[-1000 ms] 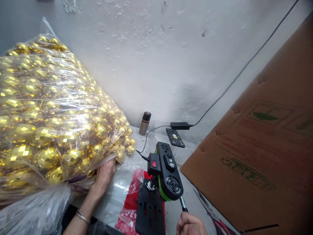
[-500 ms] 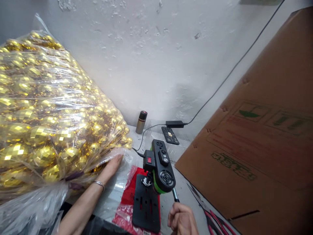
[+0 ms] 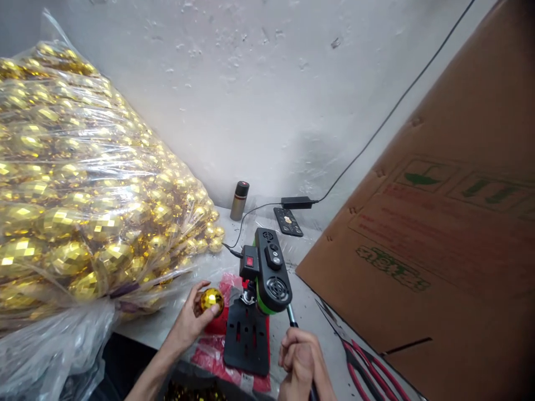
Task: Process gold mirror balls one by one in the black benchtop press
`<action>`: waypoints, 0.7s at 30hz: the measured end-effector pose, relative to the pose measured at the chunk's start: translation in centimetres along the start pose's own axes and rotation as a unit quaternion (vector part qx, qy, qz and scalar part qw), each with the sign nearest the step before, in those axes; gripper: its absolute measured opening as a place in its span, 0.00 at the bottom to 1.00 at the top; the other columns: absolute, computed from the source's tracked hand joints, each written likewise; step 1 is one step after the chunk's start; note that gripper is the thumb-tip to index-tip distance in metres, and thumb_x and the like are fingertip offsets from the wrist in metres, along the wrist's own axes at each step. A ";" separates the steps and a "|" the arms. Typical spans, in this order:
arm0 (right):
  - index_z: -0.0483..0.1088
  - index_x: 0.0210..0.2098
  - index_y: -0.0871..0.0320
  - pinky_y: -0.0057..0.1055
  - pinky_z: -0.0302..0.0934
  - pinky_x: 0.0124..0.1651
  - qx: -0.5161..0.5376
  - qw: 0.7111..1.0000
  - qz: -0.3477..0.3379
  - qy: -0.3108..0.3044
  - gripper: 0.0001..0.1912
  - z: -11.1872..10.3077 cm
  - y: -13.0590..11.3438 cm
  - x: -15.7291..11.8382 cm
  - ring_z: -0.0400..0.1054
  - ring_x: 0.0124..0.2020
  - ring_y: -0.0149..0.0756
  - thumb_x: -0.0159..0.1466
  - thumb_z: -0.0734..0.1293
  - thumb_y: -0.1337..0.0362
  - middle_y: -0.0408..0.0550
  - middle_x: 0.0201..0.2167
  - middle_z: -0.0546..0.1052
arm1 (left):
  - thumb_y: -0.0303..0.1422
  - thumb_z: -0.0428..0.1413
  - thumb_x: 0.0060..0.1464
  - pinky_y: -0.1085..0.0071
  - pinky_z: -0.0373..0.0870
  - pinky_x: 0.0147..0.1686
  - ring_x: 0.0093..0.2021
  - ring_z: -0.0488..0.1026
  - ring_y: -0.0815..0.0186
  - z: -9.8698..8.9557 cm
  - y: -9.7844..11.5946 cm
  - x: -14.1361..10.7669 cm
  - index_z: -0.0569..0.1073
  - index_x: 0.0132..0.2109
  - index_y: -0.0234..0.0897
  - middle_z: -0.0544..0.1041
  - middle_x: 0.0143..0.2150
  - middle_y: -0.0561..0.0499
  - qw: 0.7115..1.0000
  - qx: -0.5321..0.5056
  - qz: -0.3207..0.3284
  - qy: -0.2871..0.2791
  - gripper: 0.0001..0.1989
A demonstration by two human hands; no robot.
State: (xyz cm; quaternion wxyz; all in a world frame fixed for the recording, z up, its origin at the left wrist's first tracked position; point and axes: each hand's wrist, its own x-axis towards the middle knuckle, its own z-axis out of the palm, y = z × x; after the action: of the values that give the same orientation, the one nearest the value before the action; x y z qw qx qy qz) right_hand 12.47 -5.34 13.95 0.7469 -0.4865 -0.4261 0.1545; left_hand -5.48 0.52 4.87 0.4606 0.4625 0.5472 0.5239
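Note:
My left hand [image 3: 186, 324] holds a shiny gold faceted ball [image 3: 209, 297] between thumb and fingers, just left of a black machine [image 3: 272, 270] with a green edge. The machine stands over a slotted black base plate [image 3: 246, 342], which rests on red plastic packaging [image 3: 209, 353]. From the machine's lower right side runs a metal lever [image 3: 291, 315] with a black grip, and my right hand [image 3: 301, 356] is wrapped round that grip.
A large clear bag of gold balls [image 3: 83, 195] fills the left. Behind the machine are a spray can [image 3: 239, 201], a phone [image 3: 288, 221] and a power adapter [image 3: 296, 203]. At right, red-handled shears [image 3: 363, 362] lie beside a cardboard box [image 3: 438, 234].
My left hand has come out from beside the bag toward the machine, now with a gold ball in it. My right hand stays at the lever. The view has shifted slightly.

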 end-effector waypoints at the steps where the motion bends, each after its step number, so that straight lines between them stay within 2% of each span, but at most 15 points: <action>1: 0.63 0.22 0.55 0.30 0.51 0.26 0.004 1.000 -0.021 -0.006 0.24 0.0 0.0 0.1 0.59 0.23 0.28 0.74 0.64 0.56 0.40 0.24 0.67 | 0.54 0.67 0.46 0.56 0.78 0.53 0.50 0.82 0.51 0.7 -0.4 -0.5 0.73 0.58 0.38 0.84 0.50 0.42 0.996 -0.073 -0.044 0.002 0.37; 4: 0.64 0.23 0.56 0.29 0.51 0.26 -0.013 0.998 -0.051 -0.020 0.23 -0.2 -0.5 0.8 0.58 0.22 0.28 0.75 0.63 0.58 0.40 0.23 0.66 | 0.56 0.70 0.42 0.57 0.79 0.53 0.51 0.83 0.50 2.5 -0.7 -1.4 0.74 0.57 0.38 0.84 0.53 0.41 0.967 -0.213 -0.138 -0.003 0.40; 7: 0.64 0.24 0.56 0.29 0.51 0.26 -0.033 0.997 -0.061 -0.040 0.22 -0.4 -1.3 2.0 0.59 0.22 0.28 0.75 0.62 0.61 0.40 0.22 0.66 | 0.58 0.71 0.41 0.56 0.80 0.52 0.50 0.84 0.50 4.0 -0.5 -1.7 0.75 0.54 0.38 0.85 0.51 0.41 0.961 -0.221 -0.166 -0.016 0.40; 11: 0.62 0.24 0.55 0.26 0.53 0.25 -0.040 0.986 -0.123 -0.103 0.21 -0.7 -2.0 3.6 0.61 0.23 0.28 0.75 0.60 0.66 0.40 0.21 0.65 | 0.61 0.69 0.41 0.55 0.78 0.56 0.54 0.82 0.48 5.5 -1.2 -1.7 0.76 0.53 0.38 0.85 0.51 0.41 0.989 -0.118 -0.094 -0.004 0.40; 14: 0.62 0.26 0.55 0.25 0.55 0.26 -0.037 0.982 -0.149 -0.111 0.19 -0.8 -1.9 4.0 0.62 0.23 0.27 0.75 0.59 0.70 0.39 0.22 0.65 | 0.57 0.67 0.48 0.54 0.77 0.57 0.55 0.82 0.49 5.9 -2.7 -1.8 0.76 0.53 0.40 0.85 0.52 0.42 0.999 -0.026 -0.025 -0.017 0.33; 17: 0.61 0.26 0.55 0.24 0.55 0.27 -0.038 0.980 -0.161 -0.108 0.19 -0.8 -1.6 3.5 0.62 0.24 0.26 0.74 0.59 0.71 0.38 0.22 0.64 | 0.50 0.66 0.53 0.52 0.77 0.57 0.54 0.82 0.49 6.0 -4.0 -2.1 0.76 0.55 0.42 0.85 0.53 0.43 0.997 0.064 0.036 -0.031 0.26; 21: 0.61 0.25 0.55 0.25 0.56 0.28 -0.044 0.981 -0.157 -0.104 0.20 -1.0 -1.4 2.9 0.62 0.25 0.27 0.75 0.59 0.71 0.38 0.22 0.63 | 0.41 0.66 0.53 0.47 0.78 0.55 0.53 0.82 0.46 6.1 -4.6 -2.5 0.76 0.56 0.43 0.84 0.53 0.42 0.984 0.144 0.091 -0.042 0.24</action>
State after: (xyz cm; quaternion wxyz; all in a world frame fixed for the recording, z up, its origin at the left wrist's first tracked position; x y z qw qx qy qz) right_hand 14.75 -4.75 16.39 0.6913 -0.4274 -0.5788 0.0662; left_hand 0.77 -1.21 0.14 0.3623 0.5935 0.5529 0.4591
